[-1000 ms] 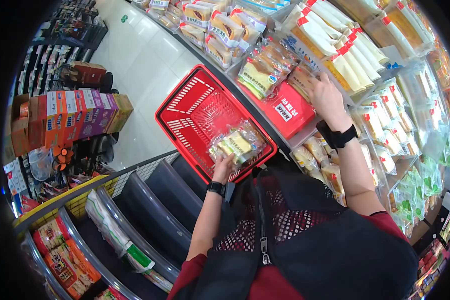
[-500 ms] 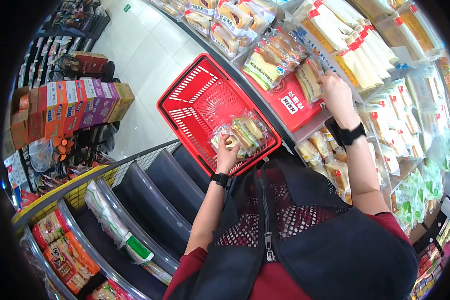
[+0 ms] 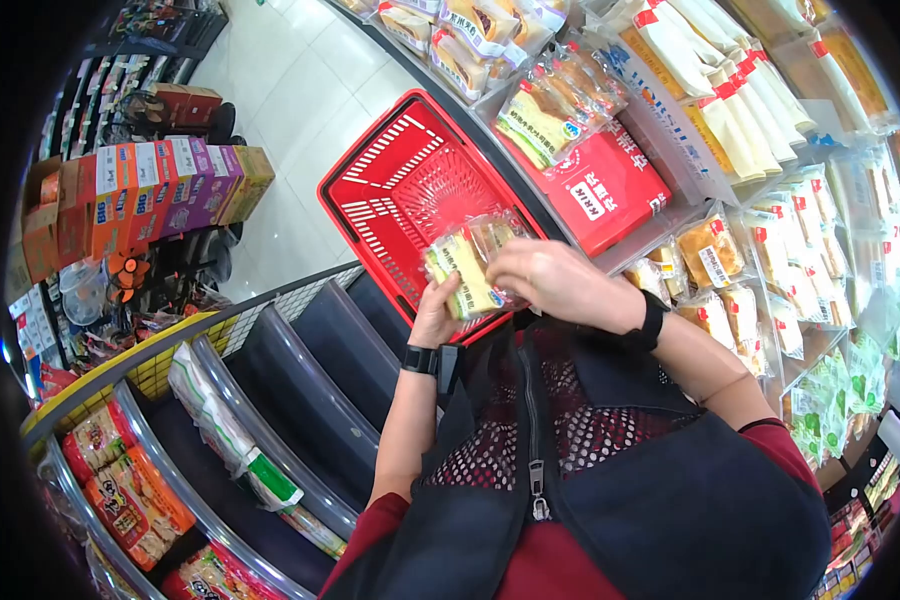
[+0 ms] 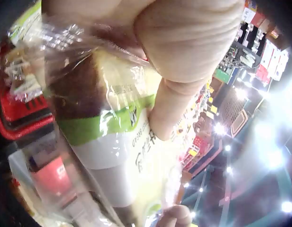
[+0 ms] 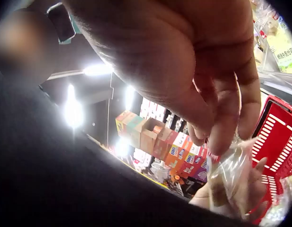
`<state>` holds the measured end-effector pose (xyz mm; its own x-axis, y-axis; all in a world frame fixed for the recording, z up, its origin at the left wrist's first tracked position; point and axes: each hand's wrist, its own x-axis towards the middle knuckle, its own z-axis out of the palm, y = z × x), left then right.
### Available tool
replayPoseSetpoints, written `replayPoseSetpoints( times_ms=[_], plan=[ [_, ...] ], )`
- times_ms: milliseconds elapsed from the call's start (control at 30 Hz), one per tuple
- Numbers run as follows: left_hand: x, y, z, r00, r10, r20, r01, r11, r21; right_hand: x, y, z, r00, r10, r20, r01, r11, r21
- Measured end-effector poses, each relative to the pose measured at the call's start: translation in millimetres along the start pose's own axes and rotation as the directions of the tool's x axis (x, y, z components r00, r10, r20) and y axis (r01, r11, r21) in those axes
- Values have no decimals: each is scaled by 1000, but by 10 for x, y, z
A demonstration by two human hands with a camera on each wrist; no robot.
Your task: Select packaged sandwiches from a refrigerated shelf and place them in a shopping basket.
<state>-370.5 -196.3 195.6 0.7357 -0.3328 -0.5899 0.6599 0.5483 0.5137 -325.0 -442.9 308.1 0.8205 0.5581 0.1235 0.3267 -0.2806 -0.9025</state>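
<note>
Over the near end of the red shopping basket (image 3: 410,150), both hands meet at a plastic-wrapped bread pack (image 3: 458,268) with a pale label and green band. My left hand (image 3: 433,315) grips it from below left, its thumb (image 4: 172,97) lying across the printed label in the left wrist view. From the right comes my right hand (image 3: 555,283), whose fingertips pinch clear wrapper (image 5: 229,172) in the right wrist view. Part of the pack is hidden behind the right fingers. More wrapped packs (image 4: 25,80) lie in the basket, seen in the left wrist view.
A red box (image 3: 595,200) sits in the shelf tray right of the basket, with bread packs (image 3: 545,115) at its far end. Long wrapped loaves (image 3: 735,100) fill the shelf beyond. Dark curved racks (image 3: 315,380) stand at left, and stacked cartons (image 3: 150,195) are farther off.
My right hand has taken a bread pack off the red box and come left to the basket. The left hand has raised slightly with a pack. The view has shifted a little.
</note>
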Motion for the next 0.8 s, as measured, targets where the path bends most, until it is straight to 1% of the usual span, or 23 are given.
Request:
replayPoseSetpoints(
  times_ms=[33,67,100,133,167,200,233,300,333,367,400,433,500,533,567,600,633,667,700,733,767,800],
  plan=[
    [9,-20,-189,997,20,-74,-18,1000,25,21,56,-42,999,29,-25,-31,998,-57],
    [-6,-39,-374,981,62,-182,-47,995,87,43,91,-155,991,102,-85,-112,985,-133],
    [-30,-61,-531,953,111,-283,-70,986,150,92,168,-303,984,-48,-172,-12,942,-335],
    [-68,-82,-633,927,153,-342,-85,975,206,125,253,-408,946,82,-315,-208,897,-389],
    [-111,-104,-733,896,198,-397,-97,960,262,148,312,-554,919,37,-393,-250,825,-507],
    [-117,-176,-975,881,192,-432,-71,957,282,182,439,-675,854,101,-511,-376,798,-471],
    [-148,-222,-1041,857,194,-477,-60,957,282,214,482,-815,811,64,-582,-412,770,-488],
    [-141,-359,-1314,799,175,-575,80,917,390,284,584,-973,748,-57,-661,-415,738,-533],
    [-123,-446,-1411,760,251,-599,142,836,530,299,672,-1009,746,-61,-663,-415,736,-535],
    [-90,-530,-1493,722,334,-607,208,731,649,313,792,-1009,798,57,-600,-449,720,-529],
    [-72,-556,-1472,748,391,-537,172,667,725,337,825,-999,831,175,-528,-482,701,-526],
    [-63,-598,-1445,739,361,-568,208,680,703,340,839,-930,830,204,-518,-502,677,-538],
    [-16,-658,-1483,723,515,-460,132,551,824,355,924,-807,855,197,-481,-486,628,-607],
    [-22,-623,-1482,725,520,-452,125,546,828,373,968,-760,828,291,-480,-542,636,-550],
    [-27,-584,-1484,750,471,-464,186,523,832,387,1024,-744,826,284,-486,-542,637,-548],
    [-33,-538,-1479,771,420,-479,247,496,832,396,1093,-737,837,296,-459,-530,647,-549],
    [-56,-441,-1398,770,425,-475,244,492,836,419,1076,-746,848,307,-432,-517,657,-548],
    [-91,-338,-1326,799,403,-446,251,451,857,398,1053,-746,854,319,-410,-503,706,-499],
    [-130,-264,-1305,826,375,-420,258,411,874,376,971,-740,854,320,-411,-504,706,-497],
    [-138,-142,-1199,823,370,-430,301,357,884,346,889,-721,874,215,-436,-429,762,-485],
    [-89,-202,-1333,762,546,-349,257,239,936,326,810,-704,882,111,-457,-348,808,-476],
    [-131,-157,-1152,749,576,-328,232,236,944,327,732,-684,880,110,-462,-319,857,-404]
  ],
)
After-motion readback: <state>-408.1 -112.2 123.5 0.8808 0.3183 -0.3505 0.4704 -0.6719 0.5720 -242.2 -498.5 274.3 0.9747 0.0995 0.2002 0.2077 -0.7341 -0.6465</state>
